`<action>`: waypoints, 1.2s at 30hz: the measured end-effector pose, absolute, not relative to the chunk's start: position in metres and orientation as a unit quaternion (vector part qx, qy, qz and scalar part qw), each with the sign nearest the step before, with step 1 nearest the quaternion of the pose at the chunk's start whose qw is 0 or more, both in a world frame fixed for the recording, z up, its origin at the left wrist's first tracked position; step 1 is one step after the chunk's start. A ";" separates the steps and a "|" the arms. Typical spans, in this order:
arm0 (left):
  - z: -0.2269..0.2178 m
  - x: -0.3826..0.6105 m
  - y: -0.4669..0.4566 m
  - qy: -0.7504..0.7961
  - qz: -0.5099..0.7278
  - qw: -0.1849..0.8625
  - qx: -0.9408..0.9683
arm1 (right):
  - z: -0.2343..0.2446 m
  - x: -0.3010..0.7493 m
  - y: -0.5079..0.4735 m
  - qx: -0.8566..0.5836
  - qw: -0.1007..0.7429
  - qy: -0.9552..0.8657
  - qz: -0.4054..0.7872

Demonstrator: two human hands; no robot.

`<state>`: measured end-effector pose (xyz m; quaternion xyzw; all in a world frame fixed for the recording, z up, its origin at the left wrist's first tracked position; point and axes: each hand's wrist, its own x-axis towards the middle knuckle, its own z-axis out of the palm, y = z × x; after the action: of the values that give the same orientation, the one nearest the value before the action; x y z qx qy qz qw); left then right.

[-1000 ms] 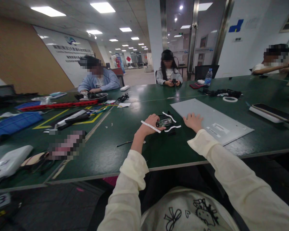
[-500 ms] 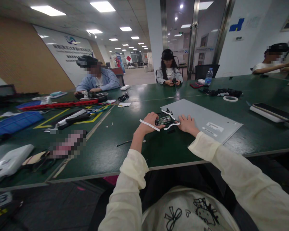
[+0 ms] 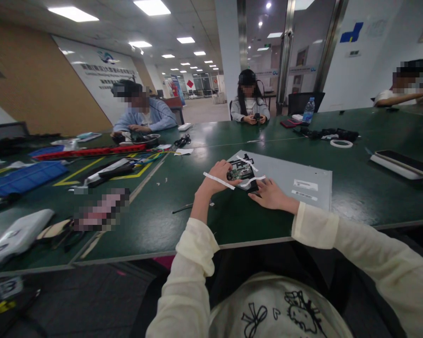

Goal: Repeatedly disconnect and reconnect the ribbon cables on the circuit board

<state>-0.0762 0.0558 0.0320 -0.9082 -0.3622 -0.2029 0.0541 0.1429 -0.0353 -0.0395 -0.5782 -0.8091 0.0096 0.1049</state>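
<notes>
My left hand (image 3: 216, 177) is closed on a small green circuit board (image 3: 237, 173) with white ribbon strips (image 3: 218, 180) trailing from it. It holds the board just above the near left corner of a flat grey metal panel (image 3: 296, 176) lying on the green table (image 3: 169, 211). My right hand (image 3: 268, 195) rests at the panel's near edge with its fingers stretched out flat, right beside the board.
A thin black stick (image 3: 183, 207) lies on the table left of my left arm. A tape roll (image 3: 341, 143), a phone on a white box (image 3: 398, 164) and black parts (image 3: 329, 134) lie far right. Three other people sit around the table; tools and blue trays (image 3: 24, 176) lie left.
The grey panel has slid left and nearer, under the board. My right hand has moved left along it to its near edge. My left hand keeps hold of the board.
</notes>
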 end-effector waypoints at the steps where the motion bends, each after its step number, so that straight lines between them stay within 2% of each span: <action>1: 0.033 -0.076 0.055 -0.364 -0.204 0.055 -0.907 | -0.039 0.143 -0.038 -0.562 0.104 -0.820 0.016; 24: 0.031 -0.074 0.056 -0.356 -0.213 0.056 -0.908 | -0.019 0.135 -0.086 -0.240 0.144 -0.952 0.121; 36: 0.021 -0.069 0.058 -0.321 -0.203 0.063 -0.923 | -0.015 0.136 -0.088 -0.180 0.162 -0.962 0.128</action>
<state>-0.0689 0.0579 0.0205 -0.9229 -0.3209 -0.2032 0.0634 0.1355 -0.0882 -0.0151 -0.1795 -0.9618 0.1281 0.1621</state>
